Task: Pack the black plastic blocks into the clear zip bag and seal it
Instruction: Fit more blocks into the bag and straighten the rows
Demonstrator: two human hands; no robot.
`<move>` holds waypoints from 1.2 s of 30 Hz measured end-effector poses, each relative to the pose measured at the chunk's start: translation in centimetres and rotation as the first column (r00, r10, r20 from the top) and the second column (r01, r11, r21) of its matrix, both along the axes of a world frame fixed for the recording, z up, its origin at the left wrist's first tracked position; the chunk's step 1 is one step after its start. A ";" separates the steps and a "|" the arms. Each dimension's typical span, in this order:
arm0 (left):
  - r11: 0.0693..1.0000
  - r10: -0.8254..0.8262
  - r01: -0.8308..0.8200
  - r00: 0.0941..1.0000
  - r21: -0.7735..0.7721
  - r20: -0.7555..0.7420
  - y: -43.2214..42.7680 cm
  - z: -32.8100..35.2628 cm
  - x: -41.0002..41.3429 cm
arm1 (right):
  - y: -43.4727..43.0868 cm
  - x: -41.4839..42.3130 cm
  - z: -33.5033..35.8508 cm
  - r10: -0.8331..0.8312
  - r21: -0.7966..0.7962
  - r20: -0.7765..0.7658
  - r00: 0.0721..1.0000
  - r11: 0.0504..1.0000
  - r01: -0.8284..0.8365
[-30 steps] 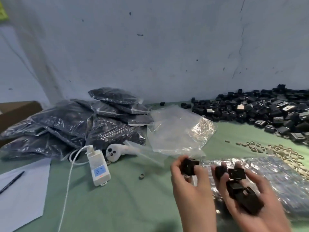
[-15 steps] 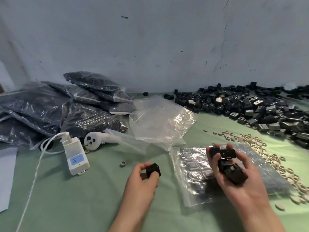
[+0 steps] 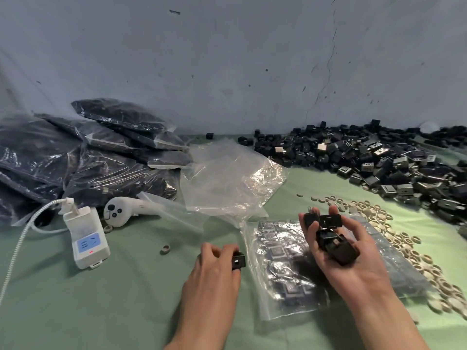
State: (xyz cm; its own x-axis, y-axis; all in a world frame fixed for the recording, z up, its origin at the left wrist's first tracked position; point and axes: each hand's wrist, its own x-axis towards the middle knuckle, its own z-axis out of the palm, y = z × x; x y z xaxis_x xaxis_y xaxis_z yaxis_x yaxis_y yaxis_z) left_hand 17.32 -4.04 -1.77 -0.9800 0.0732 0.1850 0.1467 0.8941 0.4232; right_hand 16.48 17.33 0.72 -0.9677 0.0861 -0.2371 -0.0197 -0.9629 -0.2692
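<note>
Black plastic blocks mostly unpacked at worktop far-right corner; clear zip bag part-filled, seemingly unsealed; left hand pinching one, right hand cupping several

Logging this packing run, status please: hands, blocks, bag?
Left hand pinches one black block beside the zip bag. Right hand holds several blocks over it. Bag part filled, lying flat. Nothing blocking.

The block pile is cropped at the right edge of the tabletop; the zip bag is partly hidden by the right hand.
</note>
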 end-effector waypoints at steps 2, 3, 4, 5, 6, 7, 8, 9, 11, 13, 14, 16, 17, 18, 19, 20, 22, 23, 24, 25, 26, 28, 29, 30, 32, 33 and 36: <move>1.000 -0.020 0.020 0.999 0.001 -0.048 1.0 -0.1 -0.6 | 0.3 -0.4 0.1 0.001 0.011 -0.002 1.000 1.000 -0.001; 0.999 -0.038 0.039 0.997 0.011 -0.060 1.4 -0.3 -1.0 | 0.4 -0.7 0.2 0.004 0.017 0.000 1.000 1.000 -0.004; 0.997 -0.064 0.066 0.996 0.035 -0.055 1.7 -0.5 -1.5 | 0.5 -0.9 0.3 0.007 0.022 0.002 1.000 1.000 -0.007; 0.993 -0.089 0.090 0.996 0.074 -0.026 1.9 -0.7 -2.0 | 0.6 -1.2 0.3 0.012 0.027 0.003 1.000 1.000 -0.012; 0.987 -0.110 0.107 0.994 0.122 0.018 1.9 -0.9 -2.4 | 0.7 -1.5 0.4 0.019 0.033 0.004 1.000 0.999 -0.019; 0.980 -0.128 0.116 0.990 0.162 0.066 1.8 -1.1 -2.8 | 0.9 -1.8 0.4 0.026 0.039 0.005 1.000 0.999 -0.026; 0.974 -0.142 0.119 0.984 0.195 0.110 1.6 -1.3 -3.1 | 1.0 -2.1 0.4 0.032 0.047 0.007 0.999 0.998 -0.032; 0.965 -0.147 0.111 0.979 0.237 0.142 1.4 -1.5 -3.2 | 1.2 -2.4 0.4 0.037 0.056 0.010 0.999 0.998 -0.037; 0.920 -0.121 0.040 0.975 0.390 0.187 1.0 -1.6 -3.3 | 1.6 -2.8 0.5 0.043 0.073 0.017 0.999 0.996 -0.044; 0.822 -0.110 -0.059 0.960 0.567 0.259 0.9 -1.3 -3.6 | 2.0 -3.1 0.5 0.046 0.089 0.022 0.999 0.995 -0.048; 0.778 -0.116 -0.088 0.953 0.622 0.280 1.1 -1.2 -3.8 | 2.2 -3.2 0.5 0.046 0.095 0.023 0.999 0.994 -0.048; 0.791 -0.088 -0.099 0.958 0.603 0.273 1.5 -1.2 -4.2 | 2.5 -3.3 0.6 0.047 0.098 0.021 0.999 0.994 -0.049; 0.834 -0.052 -0.100 0.965 0.542 0.258 1.9 -1.2 -4.3 | 2.6 -3.3 0.6 0.049 0.096 0.017 0.999 0.994 -0.050; 0.864 -0.022 -0.101 0.971 0.494 0.238 2.2 -1.1 -4.3 | 2.7 -3.3 0.7 0.053 0.095 0.014 0.999 0.994 -0.054; 0.871 -0.003 -0.105 0.976 0.480 0.220 2.6 -1.1 -4.3 | 2.8 -3.3 0.8 0.056 0.093 0.013 0.998 0.994 -0.057; 0.861 0.005 -0.112 0.977 0.497 0.212 2.8 -1.1 -4.4 | 2.8 -3.3 0.8 0.058 0.091 0.013 0.998 0.994 -0.059; 0.802 0.013 -0.152 0.972 0.578 0.236 3.2 -1.1 -4.6 | 3.0 -3.3 0.8 0.052 0.086 0.016 0.999 0.995 -0.053; 0.763 0.016 -0.176 0.967 0.622 0.255 3.4 -1.1 -4.7 | 3.0 -3.3 0.8 0.049 0.082 0.017 0.999 0.995 -0.050; 0.727 0.016 -0.197 0.962 0.657 0.271 3.5 -1.0 -4.8 | 3.1 -3.2 0.7 0.047 0.079 0.017 0.999 0.996 -0.049; 0.691 0.016 -0.220 0.957 0.689 0.290 3.7 -0.9 -4.8 | 3.1 -3.2 0.7 0.047 0.076 0.017 0.999 0.996 -0.049; 0.650 0.010 -0.243 0.950 0.720 0.312 3.8 -0.8 -4.9 | 3.2 -3.1 0.7 0.048 0.075 0.017 0.999 0.996 -0.049; 0.550 -0.026 -0.276 0.938 0.788 0.347 4.0 -0.5 -4.8 | 3.3 -2.9 0.6 0.050 0.070 0.010 0.999 0.996 -0.050; 0.492 -0.058 -0.284 0.933 0.823 0.356 4.2 -0.3 -4.7 | 3.3 -2.9 0.6 0.051 0.067 0.005 0.999 0.996 -0.052; 0.437 -0.086 -0.291 0.928 0.851 0.361 4.4 -0.1 -4.5 | 3.4 -2.9 0.6 0.053 0.064 0.000 0.999 0.997 -0.053; 0.334 -0.121 -0.307 0.924 0.891 0.363 4.9 0.1 -4.2 | 3.3 -2.8 0.6 0.059 0.061 -0.010 0.998 0.996 -0.058; 0.275 -0.129 -0.320 0.922 0.907 0.364 5.2 0.1 -4.1 | 3.3 -2.8 0.6 0.062 0.060 -0.012 0.998 0.996 -0.061; 0.117 -0.179 -0.353 0.912 0.928 0.370 5.9 0.7 -3.8 | 3.2 -2.8 0.5 0.069 0.062 -0.010 0.998 0.996 -0.068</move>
State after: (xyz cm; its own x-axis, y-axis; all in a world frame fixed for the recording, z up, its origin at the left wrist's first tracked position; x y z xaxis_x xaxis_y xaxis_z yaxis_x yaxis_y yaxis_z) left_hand 13.53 1.83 -1.04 -0.9581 0.0033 -0.2863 -0.2708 -0.3347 0.9026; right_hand 13.67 20.50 1.20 -0.9745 0.0337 -0.2220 0.0422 -0.9436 -0.3285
